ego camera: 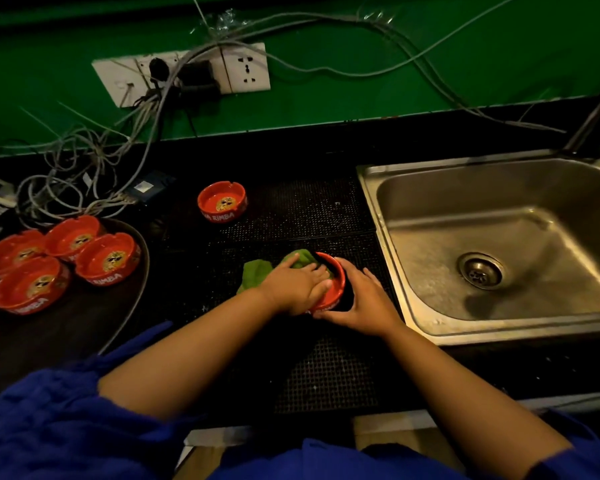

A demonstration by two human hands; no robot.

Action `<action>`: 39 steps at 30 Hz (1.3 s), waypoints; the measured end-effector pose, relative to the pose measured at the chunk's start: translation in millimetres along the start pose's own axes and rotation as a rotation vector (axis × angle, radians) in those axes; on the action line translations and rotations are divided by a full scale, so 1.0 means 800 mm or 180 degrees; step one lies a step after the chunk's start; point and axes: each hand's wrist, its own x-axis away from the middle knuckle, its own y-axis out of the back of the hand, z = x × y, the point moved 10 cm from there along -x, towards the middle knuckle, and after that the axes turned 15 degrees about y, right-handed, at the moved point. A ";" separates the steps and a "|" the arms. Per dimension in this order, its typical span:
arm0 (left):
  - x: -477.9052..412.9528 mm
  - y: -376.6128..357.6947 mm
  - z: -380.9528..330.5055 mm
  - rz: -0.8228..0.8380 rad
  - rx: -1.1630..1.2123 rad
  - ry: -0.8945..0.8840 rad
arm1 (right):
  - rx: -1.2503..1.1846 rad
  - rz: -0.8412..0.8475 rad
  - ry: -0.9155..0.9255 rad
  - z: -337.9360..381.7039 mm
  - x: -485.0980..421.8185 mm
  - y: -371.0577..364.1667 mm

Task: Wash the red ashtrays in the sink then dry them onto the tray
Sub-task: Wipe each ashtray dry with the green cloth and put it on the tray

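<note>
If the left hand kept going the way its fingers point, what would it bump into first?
Probably the red ashtray: the left hand is pushing the green cloth into it, and the right hand grips its other side.

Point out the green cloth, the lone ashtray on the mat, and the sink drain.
Cloth (255, 276), head view, on the bare fold at its left end.
Lone ashtray (222, 203), head view, on its printed floor.
Drain (480, 271), head view, on the strainer's middle.
</note>
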 end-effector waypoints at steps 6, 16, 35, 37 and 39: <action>0.011 -0.015 0.004 0.0289 0.0689 -0.0213 | -0.0031 -0.0009 -0.0019 0.000 0.001 -0.001; 0.015 -0.003 0.021 -0.0064 -0.0546 -0.0127 | 0.0076 0.0029 0.0008 0.003 0.001 -0.001; 0.033 -0.004 0.040 0.0054 0.1135 -0.0587 | 0.0008 0.0063 -0.0027 0.002 0.002 -0.001; 0.042 0.000 0.067 -0.0394 0.1128 -0.0726 | -0.0008 0.0096 -0.0017 0.005 0.001 -0.001; 0.047 0.003 0.112 -0.0743 0.1759 -0.0438 | -0.0038 0.0122 -0.0052 0.005 0.003 -0.002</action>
